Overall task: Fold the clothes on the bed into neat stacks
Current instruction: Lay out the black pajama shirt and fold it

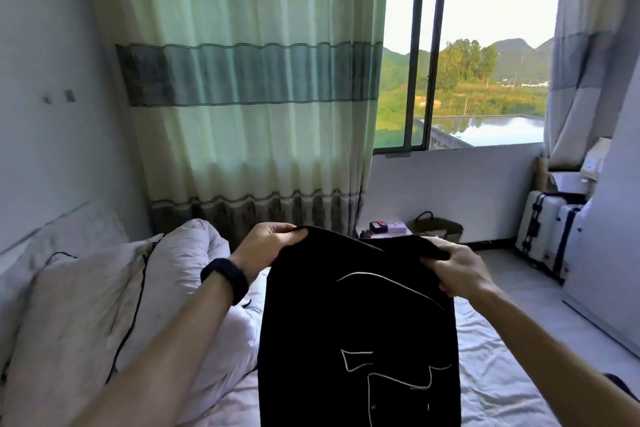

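A black garment (360,333) with thin white line stitching hangs in front of me above the bed (491,385). My left hand (268,244) pinches its upper left corner; a black band sits on that wrist. My right hand (457,270) grips the upper right corner. The garment's lower part runs out of the bottom of the view. No other clothes on the bed can be made out apart from a dark edge at the far lower right.
A rumpled white duvet and pillow (104,305) fill the left side of the bed. Behind stand a striped curtain (256,97), a bedside table with small boxes (388,229), a basket (436,227) and a white suitcase (550,236) on the floor to the right.
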### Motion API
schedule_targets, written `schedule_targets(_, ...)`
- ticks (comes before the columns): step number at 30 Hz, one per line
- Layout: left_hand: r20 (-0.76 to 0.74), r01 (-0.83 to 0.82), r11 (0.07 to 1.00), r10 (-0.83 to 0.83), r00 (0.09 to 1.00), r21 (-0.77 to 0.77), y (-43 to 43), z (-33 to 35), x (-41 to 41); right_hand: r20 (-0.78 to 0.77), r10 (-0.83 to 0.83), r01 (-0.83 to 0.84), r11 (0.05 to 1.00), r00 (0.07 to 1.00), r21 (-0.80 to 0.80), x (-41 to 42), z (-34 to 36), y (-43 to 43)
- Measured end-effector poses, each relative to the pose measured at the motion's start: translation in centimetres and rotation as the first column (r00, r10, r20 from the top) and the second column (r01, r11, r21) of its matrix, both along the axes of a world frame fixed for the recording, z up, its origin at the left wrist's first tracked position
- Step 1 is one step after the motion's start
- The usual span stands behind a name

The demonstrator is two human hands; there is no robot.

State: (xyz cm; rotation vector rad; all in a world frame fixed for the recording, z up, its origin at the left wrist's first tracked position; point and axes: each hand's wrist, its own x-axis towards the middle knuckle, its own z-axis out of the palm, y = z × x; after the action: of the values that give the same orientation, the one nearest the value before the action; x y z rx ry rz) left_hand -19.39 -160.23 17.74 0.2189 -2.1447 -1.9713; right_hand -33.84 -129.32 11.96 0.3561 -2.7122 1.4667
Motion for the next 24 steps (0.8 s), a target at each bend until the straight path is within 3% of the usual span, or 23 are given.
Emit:
schedule_targets(2, -0.012, 0.04, 0.998, -0.04, 0.999, 0.052, 0.9, 2.3, -0.6, -0.017, -0.051, 0.051, 0.999, 0.999, -0.019, 0.6, -0.3, 0.2)
schedule_targets(4, -0.024, 0.069, 0.994, -0.067, 0.997, 0.087, 1.9, 4.3, -1.2, -0.145, -0.134, 0.116, 0.985, 0.98, -0.126, 2.1, -0.5, -0.3)
schedule_targets(7, -0.001, 0.095, 0.995, -0.095, 0.995, 0.017, 3.7, 6.6, -2.2, -0.378, -0.062, -0.057, 0.954, 0.924, -0.295, 6.1, -1.7, -2.8)
schedule_targets(9, 0.021, 0.126, 0.985, -0.124, 0.992, -0.119, 5.2, 7.5, -2.8, -0.427, 0.073, -0.189, 0.953, 0.901, -0.237, 8.1, -2.9, -4.6)
schedule_targets(11, 0.019, 0.153, 0.974, -0.152, 0.988, -0.165, 6.5, 8.1, -3.3, -0.395, 0.154, -0.215, 0.97, 0.906, -0.115, 8.8, -3.9, -5.9)
schedule_targets(16, -0.043, 0.055, 0.951, -0.072, 0.996, -0.304, 5.3, 8.4, -4.3, -0.421, 0.086, -0.123, 0.99, 0.903, -0.062, 7.9, -5.0, -7.5)
schedule_targets(18, -0.084, -0.083, 0.895, 0.051, 0.995, -0.438, 2.7, 7.5, -4.4, -0.407, 0.017, -0.056, 0.995, 0.913, -0.083, 7.2, -4.7, -7.4)
schedule_targets(21, -0.121, -0.274, 0.664, 0.268, 0.956, -0.695, -0.7, 4.4, -3.7, -0.332, -0.013, -0.033, 0.991, 0.943, -0.132, 6.3, -2.3, -6.9)
schedule_targets(23, -0.198, -0.364, 0.546, 0.339, 0.92, -0.754, -0.5, 2.0, -2.8, -0.27, 0.044, -0.071, 0.994, 0.962, -0.089, 5.8, 0.0, -7.1)
schedule_targets(24, -0.256, -0.393, 0.563, 0.31, 0.916, -0.727, 0.4, 0.8, -2.4, -0.266, 0.07, -0.082, 0.996, 0.961, -0.033, 5.6, 1.1, -7.5)
